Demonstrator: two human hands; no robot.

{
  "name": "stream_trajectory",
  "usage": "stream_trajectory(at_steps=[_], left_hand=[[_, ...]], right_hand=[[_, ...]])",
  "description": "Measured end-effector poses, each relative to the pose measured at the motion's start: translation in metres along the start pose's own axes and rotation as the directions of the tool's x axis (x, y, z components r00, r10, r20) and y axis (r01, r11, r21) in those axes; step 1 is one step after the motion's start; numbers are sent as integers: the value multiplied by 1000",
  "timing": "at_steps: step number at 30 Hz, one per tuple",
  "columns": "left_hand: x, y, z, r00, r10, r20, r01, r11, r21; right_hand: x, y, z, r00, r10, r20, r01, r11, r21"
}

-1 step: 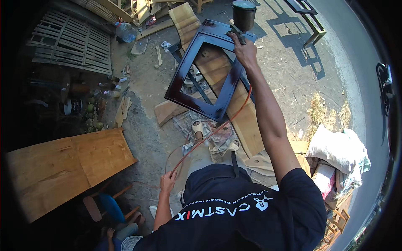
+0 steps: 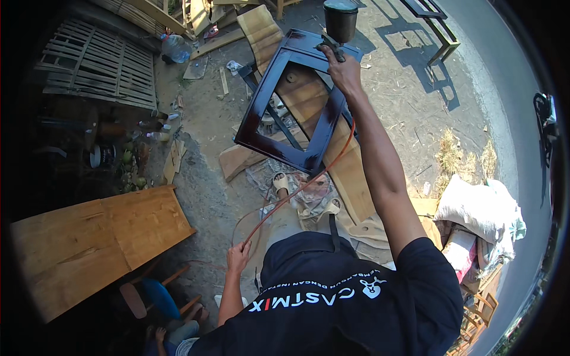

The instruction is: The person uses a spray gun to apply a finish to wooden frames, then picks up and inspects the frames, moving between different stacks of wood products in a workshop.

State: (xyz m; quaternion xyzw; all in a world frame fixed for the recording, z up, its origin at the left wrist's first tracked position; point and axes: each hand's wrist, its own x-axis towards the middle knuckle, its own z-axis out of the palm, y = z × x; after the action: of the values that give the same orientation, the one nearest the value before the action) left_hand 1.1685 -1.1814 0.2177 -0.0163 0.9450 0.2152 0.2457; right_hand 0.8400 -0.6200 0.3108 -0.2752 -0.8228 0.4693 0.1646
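Observation:
My right arm reaches far forward, and my right hand [image 2: 344, 74] is closed round the grip of a spray gun [image 2: 330, 47]. A dark lidded paint cup [image 2: 341, 22] sits on top of the gun. Below and to the left of the gun lies a dark brown, glossy wooden frame [image 2: 259, 113] with an open middle, propped at a slant over planks. From the gun a thin reddish hose [image 2: 279, 204] runs back to my left hand [image 2: 238, 256], whose fingers are wrapped round it near my left hip.
Long wooden planks [image 2: 350, 184] lie under the frame, by my sandalled feet. To the left stands a brown wooden panel [image 2: 89, 231]; a seated person's hand [image 2: 160, 334] shows below it. Filled sacks [image 2: 469, 204] are piled at right, beside a road [image 2: 504, 53]. Another dark frame [image 2: 424, 8] stands far right.
My right hand and the spray gun have shifted slightly to the left over the frame's far edge. My left hand keeps its hold on the hose.

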Motion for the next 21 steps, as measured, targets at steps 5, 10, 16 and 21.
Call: stream_trajectory(at_steps=[5,10,16,21], left_hand=[[72,-25,-46,991,49,126,-52,998,26],[106,-55,-76,966,119,230,-142,986,84],[129,-73,-81,933,219,286,-243,969,51],[131,-57,-66,906,182,381,-226,971,75]], right_hand=[[9,-44,40,998,2,69,-5,999,42],[7,-49,47,999,48,-7,-49,997,-56],[-55,-22,-24,952,186,-243,-221,968,-123],[-141,27,-94,895,297,-332,-281,955,95]])
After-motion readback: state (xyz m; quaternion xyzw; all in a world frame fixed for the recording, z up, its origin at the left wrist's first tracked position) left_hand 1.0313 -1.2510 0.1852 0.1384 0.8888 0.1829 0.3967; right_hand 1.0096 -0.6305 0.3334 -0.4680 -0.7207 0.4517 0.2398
